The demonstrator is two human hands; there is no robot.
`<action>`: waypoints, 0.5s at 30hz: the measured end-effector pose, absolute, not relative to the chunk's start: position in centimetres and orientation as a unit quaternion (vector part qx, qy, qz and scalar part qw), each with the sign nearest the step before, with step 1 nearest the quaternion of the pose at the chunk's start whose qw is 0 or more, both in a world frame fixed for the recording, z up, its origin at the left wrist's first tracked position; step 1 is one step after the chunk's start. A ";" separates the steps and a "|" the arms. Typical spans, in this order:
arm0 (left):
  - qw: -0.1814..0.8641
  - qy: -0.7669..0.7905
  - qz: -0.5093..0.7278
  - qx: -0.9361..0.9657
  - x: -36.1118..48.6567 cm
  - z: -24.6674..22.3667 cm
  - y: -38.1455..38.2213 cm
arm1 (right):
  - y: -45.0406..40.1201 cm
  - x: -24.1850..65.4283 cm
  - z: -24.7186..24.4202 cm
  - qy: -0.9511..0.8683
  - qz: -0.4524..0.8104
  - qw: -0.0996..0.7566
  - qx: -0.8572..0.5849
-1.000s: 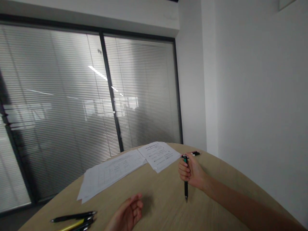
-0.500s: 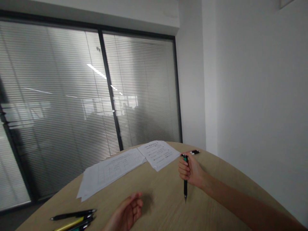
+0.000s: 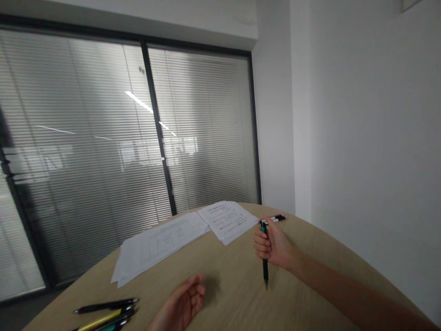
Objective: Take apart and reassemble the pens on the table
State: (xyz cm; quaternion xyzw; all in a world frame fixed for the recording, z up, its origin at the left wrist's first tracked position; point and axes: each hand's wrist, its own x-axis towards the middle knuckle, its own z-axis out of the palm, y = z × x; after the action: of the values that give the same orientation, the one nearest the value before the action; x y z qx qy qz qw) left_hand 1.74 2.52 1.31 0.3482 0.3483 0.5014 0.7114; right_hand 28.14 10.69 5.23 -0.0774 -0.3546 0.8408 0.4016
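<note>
My right hand [image 3: 274,243] is wrapped round a black pen [image 3: 265,271] with a green band near its upper end. The pen hangs upright, its metal tip pointing down above the table. The thumb of that hand is raised beside the pen's top end. My left hand [image 3: 181,303] rests at the bottom middle, palm turned inward, with fingers loosely curled and nothing in them. To its left lie several pens: a black pen [image 3: 106,305], a yellow pen [image 3: 99,320] and others, partly cut off by the frame's lower edge.
Stacked printed papers [image 3: 155,250] lie at the left of the round wooden table [image 3: 234,285], and another printed sheet [image 3: 225,223] lies toward the back. Behind my right hand are black and white pens [image 3: 278,219]. A glass partition with blinds [image 3: 206,138] stands behind; a white wall [image 3: 372,138] is at right.
My right thumb has risen a little at the pen's top, and the hand with the pen has shifted very slightly left. My left hand looks unchanged.
</note>
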 end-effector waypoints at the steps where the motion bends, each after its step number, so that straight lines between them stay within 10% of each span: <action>1: 0.713 0.347 0.500 0.348 1.7 1.4 2.5 | 10.7 28.1 5.3 -0.354 0.841 0.402 -0.078; 15: 0.704 0.357 0.502 0.353 1.7 1.4 2.4 | 11.4 28.1 4.6 -0.373 0.834 0.402 -0.059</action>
State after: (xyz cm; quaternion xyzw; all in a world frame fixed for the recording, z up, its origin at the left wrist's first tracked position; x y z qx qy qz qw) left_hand 1.73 2.43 1.41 0.3530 0.3569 0.5025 0.7039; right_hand 28.07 11.42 4.59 -0.0590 -0.3732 0.8343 0.4016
